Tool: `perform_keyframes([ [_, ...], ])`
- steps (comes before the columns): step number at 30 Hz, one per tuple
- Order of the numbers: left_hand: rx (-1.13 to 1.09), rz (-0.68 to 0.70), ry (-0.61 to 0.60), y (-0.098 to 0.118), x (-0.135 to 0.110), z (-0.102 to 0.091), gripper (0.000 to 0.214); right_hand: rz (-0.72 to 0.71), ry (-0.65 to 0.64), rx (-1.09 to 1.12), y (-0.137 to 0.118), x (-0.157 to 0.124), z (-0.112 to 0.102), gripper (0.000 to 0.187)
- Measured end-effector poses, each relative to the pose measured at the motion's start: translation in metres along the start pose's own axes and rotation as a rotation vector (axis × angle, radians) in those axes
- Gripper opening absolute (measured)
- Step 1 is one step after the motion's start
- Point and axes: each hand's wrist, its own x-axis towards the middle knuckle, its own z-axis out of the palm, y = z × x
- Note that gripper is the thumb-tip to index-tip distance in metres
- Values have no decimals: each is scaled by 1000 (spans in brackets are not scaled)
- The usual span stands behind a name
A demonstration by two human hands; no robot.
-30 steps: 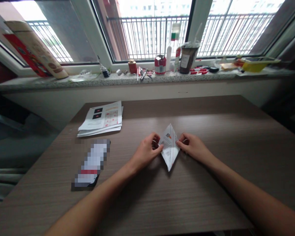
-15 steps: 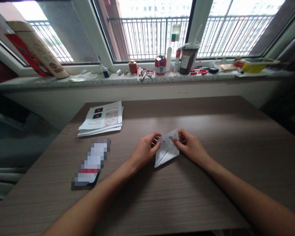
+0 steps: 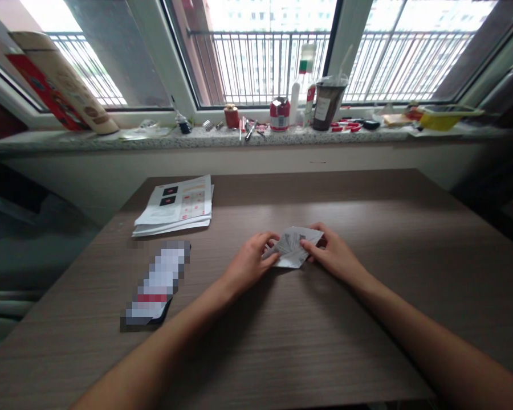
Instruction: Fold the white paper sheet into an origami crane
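Observation:
A folded sheet of printed paper (image 3: 291, 246) is held between my two hands, just above the middle of the wooden table (image 3: 256, 341). My left hand (image 3: 259, 253) pinches its left corner, thumb on the near side and fingers curled behind. On the right side, my right hand (image 3: 325, 245) grips it with the thumb pressed on its face. Most of the right fingers are hidden behind the paper.
A phone (image 3: 158, 282) with a blurred-out screen lies left of my left forearm. Behind it rests a stack of printed sheets (image 3: 175, 205). Along the windowsill stand a red can (image 3: 279, 114), a dark cup with a straw (image 3: 327, 105), a bottle (image 3: 305, 85) and a yellow container (image 3: 442, 118).
The folded paper has turned between my hands, its long point swinging from near the front to sideways. Both hands stay in nearly the same place.

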Motion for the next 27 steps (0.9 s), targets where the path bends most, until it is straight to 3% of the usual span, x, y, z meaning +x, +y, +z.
perform_keyframes([
  [5,-21,16,6,-2,1,-3,27,-86,64,-130,-6,6,-11,25],
  [11,-20,10,33,-4,2,-1,14,-149,-55,-309,-12,10,-12,14],
  [22,-34,56,11,-12,2,1,19,-162,-153,-336,-1,13,-10,9],
  [27,18,97,-12,-13,1,1,22,-202,-137,-345,0,10,-9,7],
])
